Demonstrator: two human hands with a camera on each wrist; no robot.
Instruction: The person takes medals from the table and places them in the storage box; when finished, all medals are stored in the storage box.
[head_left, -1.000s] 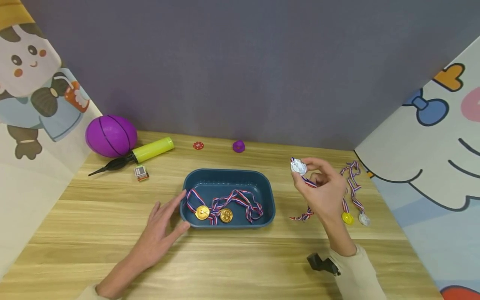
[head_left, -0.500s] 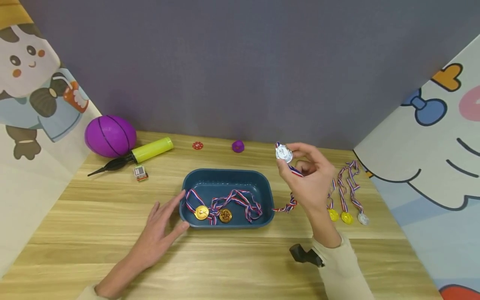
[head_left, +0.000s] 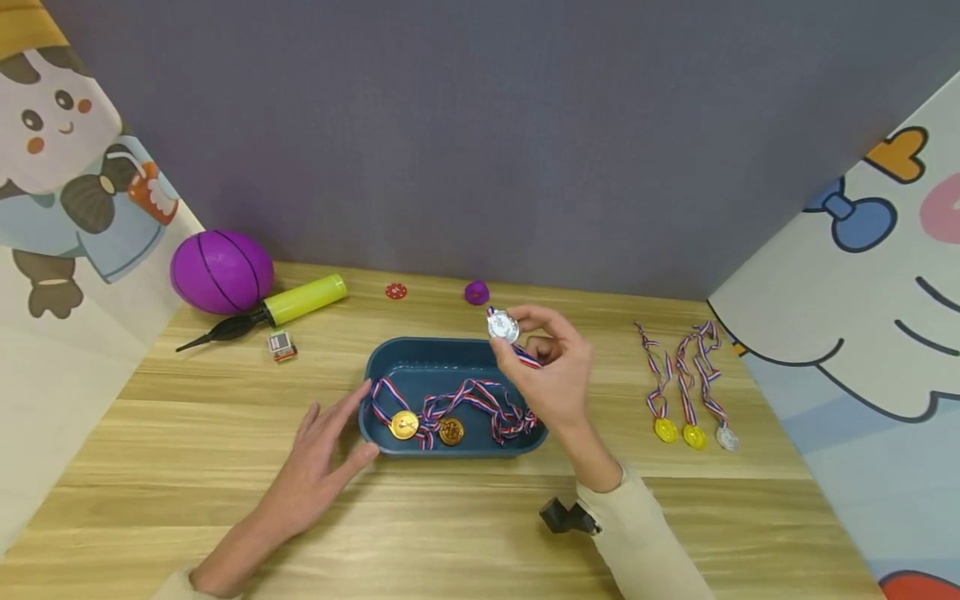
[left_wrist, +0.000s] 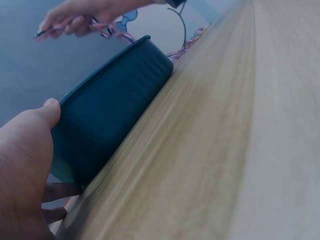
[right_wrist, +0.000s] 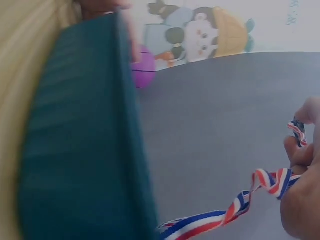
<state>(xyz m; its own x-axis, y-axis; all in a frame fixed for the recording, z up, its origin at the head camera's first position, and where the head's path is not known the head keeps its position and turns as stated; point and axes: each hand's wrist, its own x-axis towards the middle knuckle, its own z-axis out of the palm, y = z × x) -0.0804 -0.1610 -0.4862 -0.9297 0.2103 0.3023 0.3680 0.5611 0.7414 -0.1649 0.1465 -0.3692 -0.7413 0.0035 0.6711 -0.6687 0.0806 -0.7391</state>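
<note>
A silver medal (head_left: 503, 327) is pinched between the thumb and fingers of my right hand (head_left: 553, 371), above the right part of a dark teal tub (head_left: 420, 350). Its striped ribbon (right_wrist: 235, 207) trails from that hand down toward the tub's rim. My left hand (head_left: 318, 475) rests against the tub's left end, thumb and fingers spread; the left wrist view has the thumb at the rim and fingertips low by the base. Inside the tub lie two gold medals, one at the left (head_left: 404, 425) and one near the middle (head_left: 452, 431), with tangled red, white and blue ribbons.
Right of the tub, two gold medals (head_left: 665, 430) and a silver medal (head_left: 727, 438) lie in a row, ribbons stretched backward. Along the back are a purple ball (head_left: 222, 272), a yellow-green hand pump (head_left: 306, 300), a small box (head_left: 282, 345), a red chip (head_left: 396, 291) and a purple object (head_left: 476, 292).
My right hand has carried the silver medal leftward, from beside the row of medals to over the tub, its ribbon trailing behind. The left hand has stayed at the tub's end.
</note>
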